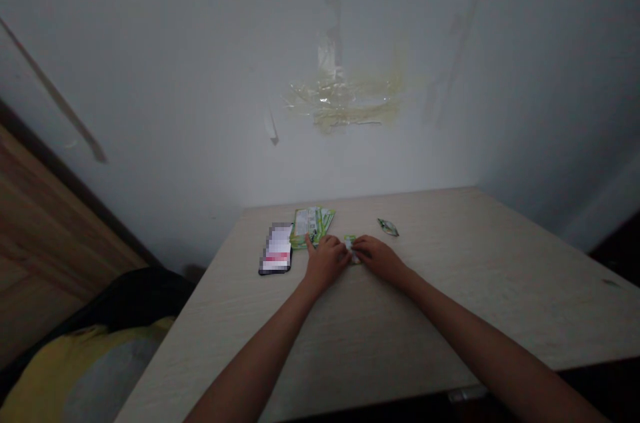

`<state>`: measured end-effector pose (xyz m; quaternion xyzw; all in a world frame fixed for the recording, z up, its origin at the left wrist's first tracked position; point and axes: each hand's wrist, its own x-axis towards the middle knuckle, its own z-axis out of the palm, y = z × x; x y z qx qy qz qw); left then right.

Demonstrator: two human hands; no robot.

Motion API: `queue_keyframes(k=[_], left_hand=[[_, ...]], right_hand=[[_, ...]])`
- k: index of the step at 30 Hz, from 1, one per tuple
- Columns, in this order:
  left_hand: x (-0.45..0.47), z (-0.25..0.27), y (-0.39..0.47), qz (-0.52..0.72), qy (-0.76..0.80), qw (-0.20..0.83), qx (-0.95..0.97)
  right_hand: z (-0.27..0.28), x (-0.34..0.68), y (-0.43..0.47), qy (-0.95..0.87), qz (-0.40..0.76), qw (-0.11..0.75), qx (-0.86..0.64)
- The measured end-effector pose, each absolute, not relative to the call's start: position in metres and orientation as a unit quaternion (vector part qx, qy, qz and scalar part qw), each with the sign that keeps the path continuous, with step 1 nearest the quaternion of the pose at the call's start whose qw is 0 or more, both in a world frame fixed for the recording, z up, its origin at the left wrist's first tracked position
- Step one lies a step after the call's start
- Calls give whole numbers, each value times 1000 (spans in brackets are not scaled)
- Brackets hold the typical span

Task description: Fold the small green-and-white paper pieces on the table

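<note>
At the far left we see a yellow and grey cloth [85, 370] lying below the edge of the pale wooden bench [450, 316]. On the bench, a phone [277, 249] with a lit screen lies flat, and just beside it on its right sits a stack of green and white packets [311, 226]. Our left hand [326, 262] rests on the bench next to that stack, its forefinger stretched out and touching the near edge of the packets, while the other fingers [341, 251] curl in toward the middle. Between our two hands lies a small green sachet [351, 242], low on the bench; both hands meet on it and seem to pinch it, though the dim light hides the exact grip. Our right hand [381, 258] closes on it from the other side. Further right, well apart, a small torn wrapper [388, 227] lies alone.
</note>
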<state>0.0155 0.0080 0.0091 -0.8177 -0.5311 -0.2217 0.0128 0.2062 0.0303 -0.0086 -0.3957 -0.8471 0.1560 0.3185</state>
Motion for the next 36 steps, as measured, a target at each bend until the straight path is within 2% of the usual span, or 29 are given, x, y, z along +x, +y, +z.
queue_keyframes(k=[15,36], left_hand=[[11,6,11,-230,-555,-53,-797],[4,3,10,-226,-550,3,-804]], right_hand=[[-7,209,30,-850,168,284,-410],[-8,205,26,-860,113,279,-412]])
